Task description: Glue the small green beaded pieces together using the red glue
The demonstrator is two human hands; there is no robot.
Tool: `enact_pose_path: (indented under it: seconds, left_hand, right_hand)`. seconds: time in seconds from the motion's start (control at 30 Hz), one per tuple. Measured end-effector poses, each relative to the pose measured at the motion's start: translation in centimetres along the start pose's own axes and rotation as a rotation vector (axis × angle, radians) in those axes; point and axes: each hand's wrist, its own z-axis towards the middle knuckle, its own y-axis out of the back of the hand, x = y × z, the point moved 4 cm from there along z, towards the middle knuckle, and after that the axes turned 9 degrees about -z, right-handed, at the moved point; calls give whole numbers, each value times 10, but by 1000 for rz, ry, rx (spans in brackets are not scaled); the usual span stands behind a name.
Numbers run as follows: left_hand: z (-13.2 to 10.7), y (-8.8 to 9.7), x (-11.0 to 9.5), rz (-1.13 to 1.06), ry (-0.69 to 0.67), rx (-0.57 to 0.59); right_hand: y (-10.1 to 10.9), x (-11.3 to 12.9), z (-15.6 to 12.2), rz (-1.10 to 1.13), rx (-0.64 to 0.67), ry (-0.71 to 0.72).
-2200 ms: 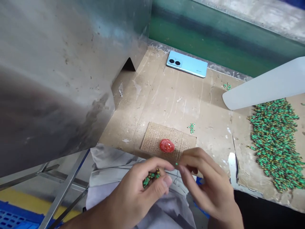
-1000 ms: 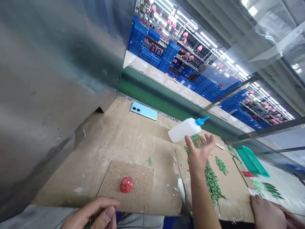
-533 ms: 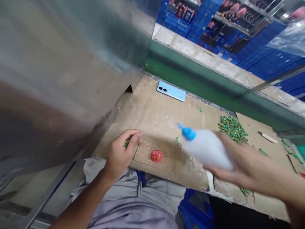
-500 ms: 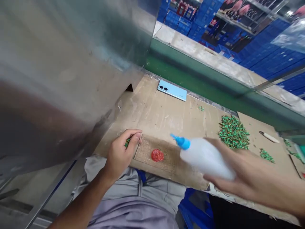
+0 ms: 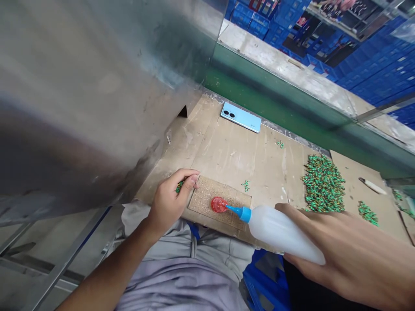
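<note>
1. The right hand (image 5: 350, 259) has its fingers curled round the body of a white squeeze bottle (image 5: 282, 233). It's tipped low, and the blue nozzle (image 5: 241, 212) is touching a red blob (image 5: 219, 204) on a rough little cardboard pad (image 5: 204, 196) near the bench's front edge.
2. The left hand (image 5: 170, 203) is loosely closed on a clump of green bits (image 5: 179, 186), with its forefinger tip at the pad's left edge.
3. Risks, I'd say: squeeze too hard and the blob floods over the pad. The nozzle could also smear it sideways, and that loose left grip could drop bits into the lap.
4. The bench (image 5: 240, 151) is scuffed cardboard. There's a big green pile (image 5: 324, 183) off to the right and a pale blue phone (image 5: 241, 117) lying at the back.
5. A sheet-metal housing (image 5: 81, 95) looms on the left, with a green belt (image 5: 275, 108) behind the bench and blue crates (image 5: 382, 73) beyond.
</note>
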Motion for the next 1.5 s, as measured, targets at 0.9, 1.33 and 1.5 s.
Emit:
enact_pose_path:
  seconds: [0.9,1.33,1.5]
  left_hand:
    - [0,2,3,-13,-63,-30]
    - [-1,3,6,-55,-33,-65]
    - [1,5,8,-89,-32,-104]
  right_hand:
    - [0,1,7,-69,60,36]
    - [-14,-14,-14,87,96,-110]
    - [-25,-26,-25,326,98,-255]
